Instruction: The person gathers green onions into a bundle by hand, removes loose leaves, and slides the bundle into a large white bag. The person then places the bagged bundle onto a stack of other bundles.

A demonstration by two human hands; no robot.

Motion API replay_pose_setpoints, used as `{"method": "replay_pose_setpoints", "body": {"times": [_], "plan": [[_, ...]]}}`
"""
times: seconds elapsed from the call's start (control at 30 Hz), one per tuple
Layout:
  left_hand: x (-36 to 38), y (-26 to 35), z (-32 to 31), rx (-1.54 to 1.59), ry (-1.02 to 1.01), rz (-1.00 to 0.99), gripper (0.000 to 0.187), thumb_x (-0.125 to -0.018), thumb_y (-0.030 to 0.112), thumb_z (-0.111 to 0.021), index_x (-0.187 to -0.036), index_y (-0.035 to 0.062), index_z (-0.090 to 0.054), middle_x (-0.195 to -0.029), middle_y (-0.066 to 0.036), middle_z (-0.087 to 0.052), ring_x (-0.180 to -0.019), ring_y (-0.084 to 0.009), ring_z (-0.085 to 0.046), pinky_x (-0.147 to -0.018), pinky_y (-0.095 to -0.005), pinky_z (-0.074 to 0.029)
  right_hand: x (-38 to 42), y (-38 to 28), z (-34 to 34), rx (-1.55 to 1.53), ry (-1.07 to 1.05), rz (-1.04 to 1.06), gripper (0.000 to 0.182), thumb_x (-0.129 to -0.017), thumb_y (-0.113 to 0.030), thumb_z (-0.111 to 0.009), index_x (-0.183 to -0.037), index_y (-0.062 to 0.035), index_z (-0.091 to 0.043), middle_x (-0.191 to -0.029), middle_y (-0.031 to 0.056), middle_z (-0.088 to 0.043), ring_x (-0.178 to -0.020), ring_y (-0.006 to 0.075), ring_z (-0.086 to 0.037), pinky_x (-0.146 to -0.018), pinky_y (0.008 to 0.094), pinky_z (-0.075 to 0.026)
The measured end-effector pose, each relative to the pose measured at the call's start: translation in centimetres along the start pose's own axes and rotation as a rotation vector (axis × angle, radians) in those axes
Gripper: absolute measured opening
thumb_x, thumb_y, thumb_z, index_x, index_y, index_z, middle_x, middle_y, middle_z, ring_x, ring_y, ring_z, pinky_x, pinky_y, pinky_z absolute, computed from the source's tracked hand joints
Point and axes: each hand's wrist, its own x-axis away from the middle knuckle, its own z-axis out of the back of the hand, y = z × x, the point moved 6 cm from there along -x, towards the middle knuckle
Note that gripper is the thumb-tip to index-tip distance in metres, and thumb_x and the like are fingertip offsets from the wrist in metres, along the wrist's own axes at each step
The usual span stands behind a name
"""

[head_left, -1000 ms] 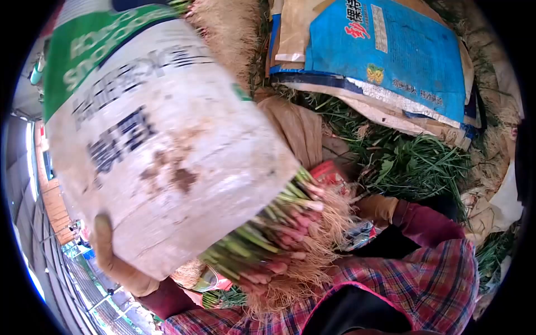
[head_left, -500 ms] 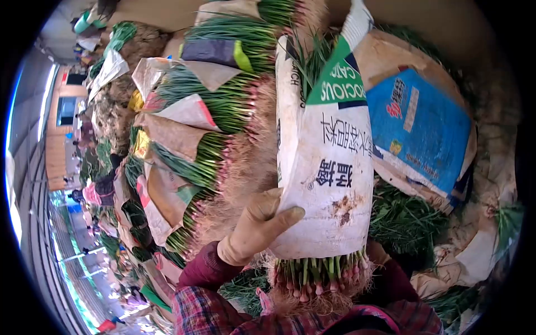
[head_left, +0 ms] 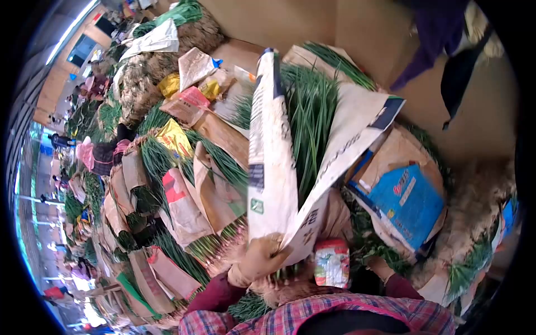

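My left hand, in a pale glove, is closed on the lower edge of a white printed sack. The sack wraps round a bundle of green onions, its leaves showing through the open front and its roots at the bottom near my body. My right hand is apart from the bundle, low on the right beside loose green leaves; its fingers look loosely spread, with nothing visible in them. Between the bundle and that hand sits a red, white and green printed packet.
Wrapped onion bundles lie in rows at left. A blue and brown sack lies on the right. Dark and purple cloth hangs at upper right. Another person in a pink hat is farther left.
The sack has swung open at the front, baring the leaves. My right hand has come out from behind the bundle to the right. The printed packet has come into view, and the camera has turned.
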Motion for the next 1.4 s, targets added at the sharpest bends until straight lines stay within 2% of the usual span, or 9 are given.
{"method": "replay_pose_setpoints", "body": {"times": [0.1, 0.2, 0.3, 0.43, 0.63, 0.8, 0.97, 1.2, 1.4], "plan": [[3.7, -2.0, 3.0, -0.045, 0.229, -0.042, 0.009, -0.084, 0.007, -0.067, -0.088, -0.0002, -0.067, -0.082, -0.014, -0.065, -0.071, -0.026, -0.063, -0.066, -0.0346, -0.049, -6.9, -2.4, 0.3, 0.243, -0.034, 0.326, 0.025, -0.092, -0.02, -0.053, -0.102, -0.0011, -0.065, -0.087, 0.01, -0.069, -0.073, 0.0186, -0.065, -0.064, 0.0325, -0.05], [5.7, -2.7, 3.6, -0.147, 0.298, 0.138, 0.009, -0.083, 0.008, -0.067, -0.081, -0.0009, -0.065, -0.079, -0.018, -0.061, -0.068, -0.0329, -0.06, -0.063, -0.0383, -0.048, -10.0, -7.4, 3.5, -0.291, -0.115, 0.298, 0.026, -0.092, -0.015, -0.05, -0.111, -0.0015, -0.063, -0.087, 0.0081, -0.068, -0.071, 0.0183, -0.065, -0.06, 0.0289, -0.049], [9.5, -3.4, 2.8, -0.096, 0.383, 0.344, 0.012, -0.083, 0.008, -0.067, -0.078, -0.0018, -0.064, -0.077, -0.018, -0.06, -0.069, -0.0326, -0.059, -0.064, -0.0383, -0.047, -12.4, -10.9, 7.9, 0.247, -0.075, 0.348, 0.031, -0.091, -0.017, -0.05, -0.116, -0.0008, -0.059, -0.087, 0.0096, -0.068, -0.073, 0.0195, -0.066, -0.061, 0.0302, -0.052], [16.2, -2.7, 1.8, -0.107, 0.59, 0.342, 0.015, -0.083, 0.008, -0.066, -0.074, -0.0025, -0.062, -0.077, -0.017, -0.06, -0.069, -0.0328, -0.057, -0.063, -0.0381, -0.046, -17.1, -11.8, 9.3, 0.245, -0.255, 0.052, 0.022, -0.088, -0.017, -0.055, -0.101, -0.0017, -0.064, -0.082, 0.009, -0.068, -0.071, 0.0204, -0.065, -0.061, 0.033, -0.05], [24.5, 0.5, -10.4, 0.028, 0.694, 0.792, 0.022, -0.082, 0.023, -0.065, -0.083, 0.0012, -0.066, -0.08, -0.018, -0.062, -0.072, -0.0351, -0.062, -0.063, -0.0406, -0.049, -20.5, -25.4, 8.8, 1.061, -0.392, 0.5, 0.023, -0.086, -0.023, -0.061, -0.094, -0.0021, -0.064, -0.086, 0.0221, -0.067, -0.079, 0.0349, -0.067, -0.071, 0.0425, -0.051], [29.1, 4.3, -18.8, 0.23, 0.89, 0.933, 0.026, -0.089, 0.028, -0.06, -0.098, 0.0038, -0.064, -0.076, -0.019, -0.063, -0.065, -0.0341, -0.063, -0.062, -0.0403, -0.051, -11.4, -47.0, -5.3, 1.515, -0.553, 1.006, 0.032, -0.078, -0.031, -0.072, -0.093, -0.0033, -0.066, -0.086, 0.0221, -0.064, -0.083, 0.042, -0.062, -0.072, 0.0454, -0.049], [32.2, 5.3, -27.5, 0.563, 1.038, 1.142, 0.024, -0.089, 0.025, -0.064, -0.088, 0.0008, -0.066, -0.074, -0.017, -0.063, -0.059, -0.0257, -0.061, -0.057, -0.0393, -0.049, -8.8, -57.5, -28.1, 1.147, -0.5, 1.585, 0.018, -0.085, -0.01, -0.056, -0.099, -0.0007, -0.062, -0.093, 0.0223, -0.062, -0.092, 0.0416, -0.058, -0.079, 0.0484, -0.046], [36.8, 4.4, -30.0, 0.762, 1.29, 1.427, 0.022, -0.083, 0.02, -0.07, -0.092, 0.0, -0.069, -0.075, -0.018, -0.066, -0.065, -0.0251, -0.066, -0.059, -0.0341, -0.05, -3.0, -56.0, -62.8, 1.494, -0.549, 2.295, 0.05, -0.077, -0.024, -0.067, -0.12, -0.004, -0.054, -0.112, 0.012, -0.061, -0.109, 0.0267, -0.054, -0.088, 0.0397, -0.044], [43.7, 0.5, -28.1, 0.919, 1.515, 1.502, 0.011, -0.079, 0.005, -0.072, -0.082, -0.0044, -0.066, -0.065, -0.006, -0.059, -0.058, -0.0076, -0.052, -0.052, -0.0282, -0.042, -6.5, -53.7, -75.9, 1.922, -0.461, 2.02, 0.044, -0.08, -0.025, -0.066, -0.119, -0.0052, -0.059, -0.113, 0.0111, -0.063, -0.111, 0.0234, -0.056, -0.088, 0.0389, -0.043]]}}
